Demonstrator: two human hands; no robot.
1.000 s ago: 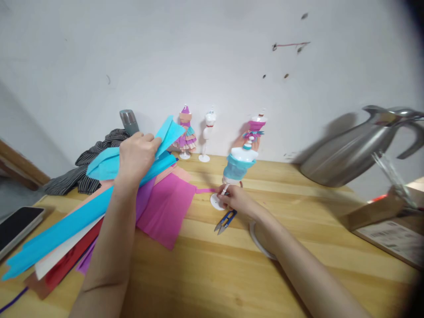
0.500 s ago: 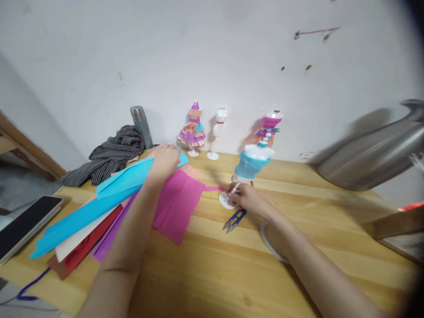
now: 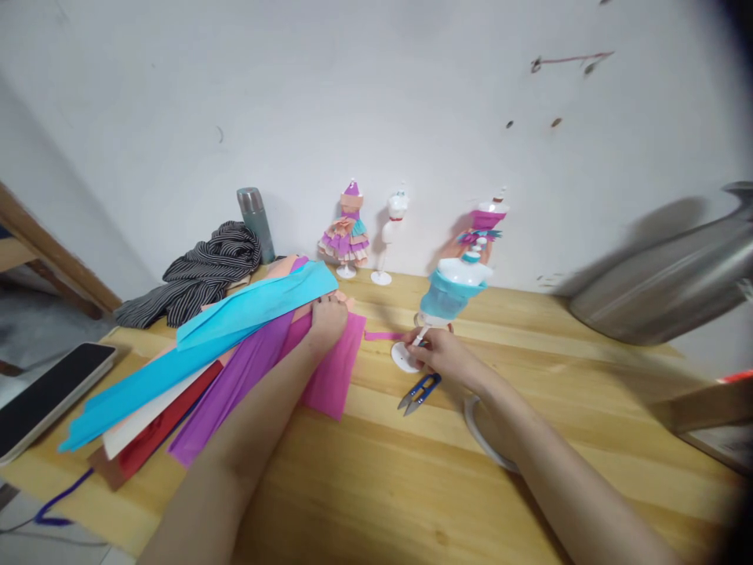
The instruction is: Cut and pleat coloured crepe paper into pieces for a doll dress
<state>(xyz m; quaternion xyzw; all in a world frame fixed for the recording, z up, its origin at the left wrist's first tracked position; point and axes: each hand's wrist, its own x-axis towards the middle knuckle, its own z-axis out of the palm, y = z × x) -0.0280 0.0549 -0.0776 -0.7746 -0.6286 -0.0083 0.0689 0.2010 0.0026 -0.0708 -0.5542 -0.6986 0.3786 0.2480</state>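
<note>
My left hand (image 3: 329, 320) is closed at the right end of the fanned crepe paper, by the magenta sheet (image 3: 332, 384) and under the tip of the light blue sheet (image 3: 259, 302); what its fingers grip is hidden. My right hand (image 3: 438, 351) holds the white stem of a small dress form (image 3: 450, 294) wrapped in light blue, which tilts to the right above its round base. Just below that hand lie blue thread snips (image 3: 420, 394). A narrow magenta strip (image 3: 383, 336) rests left of the base.
Against the wall stand a ruffled dress form (image 3: 347, 227), a bare white one (image 3: 397, 220), one in magenta (image 3: 487, 220) and a flask (image 3: 256, 224). A striped cloth (image 3: 217, 267) and a phone (image 3: 52, 400) are left, a metal jug (image 3: 659, 275) right.
My left hand has moved right and nearer, from the light blue sheet's end to the magenta sheet. The light blue and purple sheets have shifted. My right hand keeps its hold on the stem.
</note>
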